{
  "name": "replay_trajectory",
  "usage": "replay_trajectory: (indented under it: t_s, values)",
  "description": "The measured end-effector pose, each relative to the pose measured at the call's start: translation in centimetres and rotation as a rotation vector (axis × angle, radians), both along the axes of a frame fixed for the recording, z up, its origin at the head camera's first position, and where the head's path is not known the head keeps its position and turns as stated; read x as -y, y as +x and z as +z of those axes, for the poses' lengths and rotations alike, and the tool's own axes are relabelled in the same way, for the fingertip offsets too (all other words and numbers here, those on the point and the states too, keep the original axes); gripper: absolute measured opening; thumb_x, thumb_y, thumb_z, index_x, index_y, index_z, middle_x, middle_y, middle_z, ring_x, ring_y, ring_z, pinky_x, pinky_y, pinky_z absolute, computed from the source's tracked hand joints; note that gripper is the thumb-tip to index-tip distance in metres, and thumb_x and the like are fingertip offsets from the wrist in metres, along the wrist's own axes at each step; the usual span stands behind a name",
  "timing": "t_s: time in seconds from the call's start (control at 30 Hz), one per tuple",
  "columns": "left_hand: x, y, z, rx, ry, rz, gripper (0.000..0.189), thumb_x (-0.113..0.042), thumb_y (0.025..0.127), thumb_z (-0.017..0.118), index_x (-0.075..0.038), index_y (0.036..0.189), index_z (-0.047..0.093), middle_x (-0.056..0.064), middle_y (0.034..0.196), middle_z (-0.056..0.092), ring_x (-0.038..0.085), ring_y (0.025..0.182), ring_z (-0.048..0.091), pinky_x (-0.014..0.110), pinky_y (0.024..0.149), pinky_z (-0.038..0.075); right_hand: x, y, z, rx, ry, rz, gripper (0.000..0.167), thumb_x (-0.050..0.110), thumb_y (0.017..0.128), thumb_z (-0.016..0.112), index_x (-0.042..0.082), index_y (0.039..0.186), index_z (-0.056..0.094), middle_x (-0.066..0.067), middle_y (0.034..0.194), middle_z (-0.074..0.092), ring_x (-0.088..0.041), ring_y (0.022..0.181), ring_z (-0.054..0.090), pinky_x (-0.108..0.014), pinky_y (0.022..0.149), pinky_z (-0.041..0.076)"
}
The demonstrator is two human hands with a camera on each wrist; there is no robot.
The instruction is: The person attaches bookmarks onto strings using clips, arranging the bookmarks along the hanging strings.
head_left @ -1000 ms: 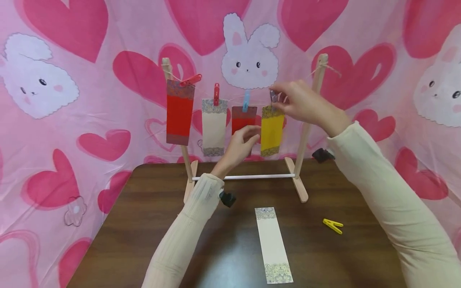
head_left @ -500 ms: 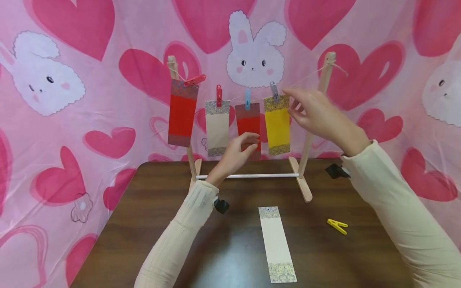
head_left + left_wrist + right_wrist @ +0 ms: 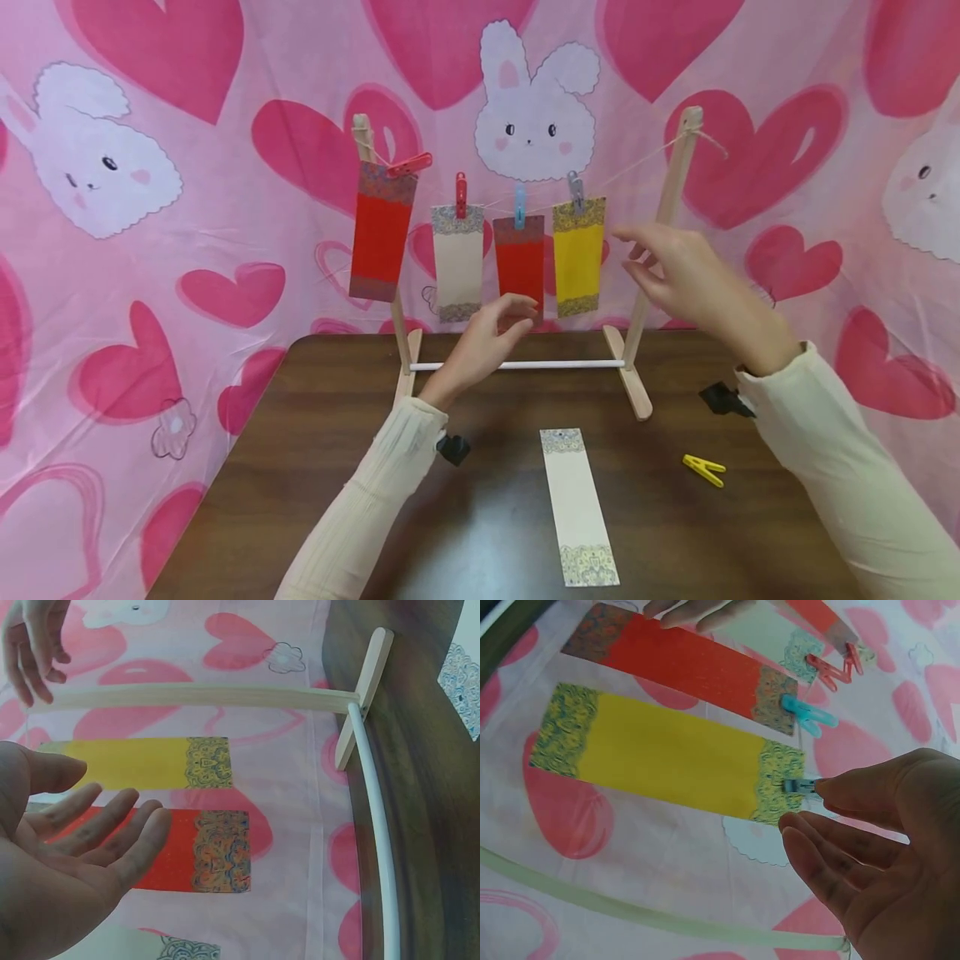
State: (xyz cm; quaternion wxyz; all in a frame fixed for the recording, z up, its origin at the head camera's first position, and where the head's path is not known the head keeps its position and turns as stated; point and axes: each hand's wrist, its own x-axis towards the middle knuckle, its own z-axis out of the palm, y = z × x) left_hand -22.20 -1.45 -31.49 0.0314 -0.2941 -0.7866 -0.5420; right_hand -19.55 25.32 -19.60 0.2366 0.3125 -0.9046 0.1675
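Four-sided paper cards hang from a string. My right hand point(image 3: 690, 271) is just right of the yellow card point(image 3: 579, 258), fingers relaxed, holding nothing. A grey clothespin point(image 3: 576, 192) clips that card to the string; in the right wrist view my thumb overlaps the clothespin's end point(image 3: 799, 786). My left hand point(image 3: 487, 346), fingers loosely bent and holding nothing, is before the lower part of a red card point(image 3: 520, 262) under a blue clothespin point(image 3: 520, 207). Further left hang a white card point(image 3: 460, 258) with a red clothespin point(image 3: 461, 196) and another red card point(image 3: 380, 237) with a tilted red clothespin point(image 3: 410, 164).
The string runs between two wooden posts point(image 3: 678, 175) joined low by a white bar point(image 3: 562, 364). On the brown table point(image 3: 300, 467) lie a long white card point(image 3: 579, 508) and a yellow clothespin point(image 3: 703, 470). A pink patterned cloth point(image 3: 300, 50) hangs behind.
My right hand has let go of the grey clothespin and moved right and down from it; the clothespin stays on the yellow card. My left hand has dropped lower.
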Motion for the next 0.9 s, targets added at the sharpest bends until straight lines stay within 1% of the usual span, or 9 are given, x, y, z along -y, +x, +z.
replay_trajectory:
  t_s: [0.1, 0.17, 0.27, 0.33, 0.47, 0.53, 0.67, 0.77, 0.9]
  values:
    - [0.2, 0.4, -0.3, -0.004, -0.012, 0.008, 0.035, -0.017, 0.098, 0.064, -0.008, 0.131, 0.057, 0.009, 0.126, 0.063, 0.017, 0.113, 0.060, 0.038, 0.101, 0.049, -0.4, 0.5, -0.7, 0.022, -0.010, -0.012, 0.046, -0.003, 0.088, 0.070, 0.002, 0.132, 0.059, -0.019, 0.116, 0.067, -0.033, 0.090, 0.070, -0.050, 0.072, 0.059]
    - [0.3, 0.6, -0.4, -0.009, -0.015, 0.011, 0.033, -0.016, 0.098, 0.064, -0.009, 0.130, 0.058, 0.009, 0.125, 0.064, 0.016, 0.113, 0.061, 0.038, 0.101, 0.049, -0.6, 0.8, -1.1, 0.017, -0.017, -0.009, 0.043, -0.004, 0.088, 0.070, 0.001, 0.130, 0.060, -0.020, 0.115, 0.067, -0.034, 0.090, 0.070, -0.051, 0.072, 0.059]
    - [0.4, 1.0, -0.5, -0.011, -0.028, 0.022, 0.031, -0.015, 0.097, 0.064, -0.009, 0.128, 0.059, 0.006, 0.123, 0.065, 0.016, 0.112, 0.061, 0.037, 0.099, 0.050, -0.9, 1.2, -1.9, -0.008, -0.016, -0.005, 0.041, -0.004, 0.087, 0.070, 0.000, 0.127, 0.061, -0.020, 0.113, 0.068, -0.034, 0.090, 0.069, -0.051, 0.074, 0.058]
    - [0.5, 1.3, -0.7, -0.011, -0.031, 0.025, 0.030, -0.014, 0.097, 0.064, -0.008, 0.127, 0.060, 0.007, 0.122, 0.065, 0.016, 0.111, 0.061, 0.036, 0.098, 0.051, -1.2, 1.4, -2.4, -0.029, -0.024, 0.002, 0.039, -0.006, 0.086, 0.071, -0.002, 0.124, 0.063, -0.020, 0.110, 0.068, -0.034, 0.089, 0.069, -0.052, 0.075, 0.058]
    - [0.7, 1.7, -1.2, -0.007, -0.036, 0.030, 0.030, -0.012, 0.096, 0.065, -0.006, 0.125, 0.061, 0.008, 0.122, 0.066, 0.017, 0.110, 0.062, 0.033, 0.095, 0.052, -1.7, 2.0, -3.6, -0.059, -0.046, 0.024, 0.037, -0.008, 0.085, 0.071, -0.002, 0.121, 0.064, -0.019, 0.103, 0.069, -0.033, 0.082, 0.070, -0.051, 0.071, 0.058]
    - [0.8, 2.0, -1.5, 0.000, -0.027, 0.031, 0.029, -0.012, 0.096, 0.066, -0.005, 0.124, 0.061, 0.010, 0.122, 0.066, 0.018, 0.109, 0.063, 0.034, 0.095, 0.052, -2.1, 2.3, -4.2, -0.064, -0.057, 0.030, 0.037, -0.009, 0.084, 0.071, -0.002, 0.120, 0.064, -0.019, 0.103, 0.069, -0.033, 0.080, 0.070, -0.051, 0.069, 0.058]
    - [1.1, 2.5, -2.1, 0.017, -0.016, 0.048, 0.027, -0.014, 0.096, 0.066, -0.008, 0.123, 0.062, 0.008, 0.119, 0.066, 0.017, 0.109, 0.062, 0.038, 0.096, 0.051, -2.8, 3.0, -5.5, -0.093, -0.072, 0.021, 0.039, -0.009, 0.081, 0.072, -0.002, 0.119, 0.064, -0.019, 0.102, 0.069, -0.031, 0.079, 0.069, -0.049, 0.067, 0.058]
    - [1.2, 3.0, -2.7, 0.033, -0.010, 0.060, 0.024, -0.014, 0.097, 0.066, -0.011, 0.121, 0.063, 0.004, 0.117, 0.067, 0.015, 0.109, 0.062, 0.039, 0.094, 0.053, -3.3, 3.5, -6.7, -0.126, -0.086, 0.004, 0.038, -0.009, 0.080, 0.072, -0.002, 0.116, 0.066, -0.017, 0.101, 0.070, -0.030, 0.083, 0.067, -0.047, 0.072, 0.054]
    - [1.3, 3.5, -3.6, 0.048, 0.008, 0.063, 0.022, -0.011, 0.096, 0.065, -0.010, 0.118, 0.064, 0.005, 0.116, 0.068, 0.015, 0.107, 0.063, 0.037, 0.091, 0.054, -4.0, 4.1, -8.4, -0.141, -0.102, -0.029, 0.037, -0.008, 0.078, 0.074, -0.001, 0.114, 0.068, -0.016, 0.103, 0.071, -0.033, 0.093, 0.066, -0.046, 0.082, 0.047]
